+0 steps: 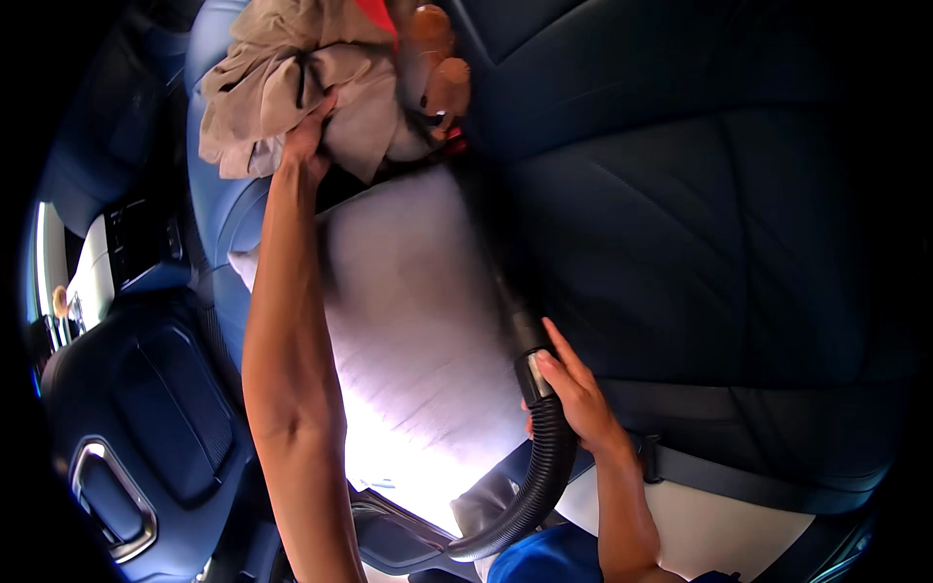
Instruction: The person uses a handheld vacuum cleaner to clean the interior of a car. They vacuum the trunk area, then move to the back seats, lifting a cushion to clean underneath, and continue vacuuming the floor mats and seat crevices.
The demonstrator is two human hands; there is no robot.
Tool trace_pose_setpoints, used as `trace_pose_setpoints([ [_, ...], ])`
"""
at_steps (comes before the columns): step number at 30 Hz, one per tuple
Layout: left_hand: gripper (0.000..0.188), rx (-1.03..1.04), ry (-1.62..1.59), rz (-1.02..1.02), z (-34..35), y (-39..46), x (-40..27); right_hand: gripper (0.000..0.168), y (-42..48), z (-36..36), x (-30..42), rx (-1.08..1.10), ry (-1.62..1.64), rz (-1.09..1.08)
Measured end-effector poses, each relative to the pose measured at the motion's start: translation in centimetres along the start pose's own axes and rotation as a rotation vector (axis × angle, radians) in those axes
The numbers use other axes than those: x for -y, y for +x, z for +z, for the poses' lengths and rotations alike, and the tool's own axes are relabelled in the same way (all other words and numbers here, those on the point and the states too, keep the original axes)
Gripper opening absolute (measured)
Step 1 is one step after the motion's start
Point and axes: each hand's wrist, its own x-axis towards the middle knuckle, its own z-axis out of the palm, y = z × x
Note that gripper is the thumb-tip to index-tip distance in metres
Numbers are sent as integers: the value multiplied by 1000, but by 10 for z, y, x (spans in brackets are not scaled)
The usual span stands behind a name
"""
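My left hand (309, 143) grips the lower edge of a bunched beige cloth (270, 95) on the car's rear seat. My right hand (576, 390) is closed around the end of a black corrugated vacuum hose (552, 444), where it joins a black wand (528, 331). The wand runs up along the seat; its far end is dark and blurred. Between my arms lies a pale pillow or cushion (415, 291), brightly lit at its lower part. Beside the cloth are brown plush toys (446, 84), partly blurred.
The dark leather seat backrest (656, 218) rises at the right, with a seat belt (729, 477) across its lower part. At the left stand a front seat back (153, 408) and the centre console (146, 244). A door panel (401, 535) is at the bottom.
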Motion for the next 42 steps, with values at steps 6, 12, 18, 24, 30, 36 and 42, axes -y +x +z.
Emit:
trace_pose_setpoints([
  [6, 55, 25, -119, 327, 30, -24, -44, 61, 41, 1, -17, -106, 45, -108],
  [12, 53, 48, -129, 196, 54, -62, -131, 64, 61, -5, 5, -90, 72, -75],
  [18, 53, 22, -99, -37, 81, -42, -148, 73, 38, 20, 42, -59, -377, -366],
  [24, 35, 222, -82, -30, 35, 34, -171, 71, 105, 41, 69, -77, -594, -417],
  [30, 28, 146, -101, 134, 27, 29, -155, 65, 111, 63, 79, -143, -739, -588],
  [36, 45, 198, -228, 175, 82, -71, -142, 62, 145, 69, 75, -178, -766, -709],
  [42, 78, 494, -236, 268, 73, -128, -141, 55, 126, 104, 102, 23, -57, -253],
])
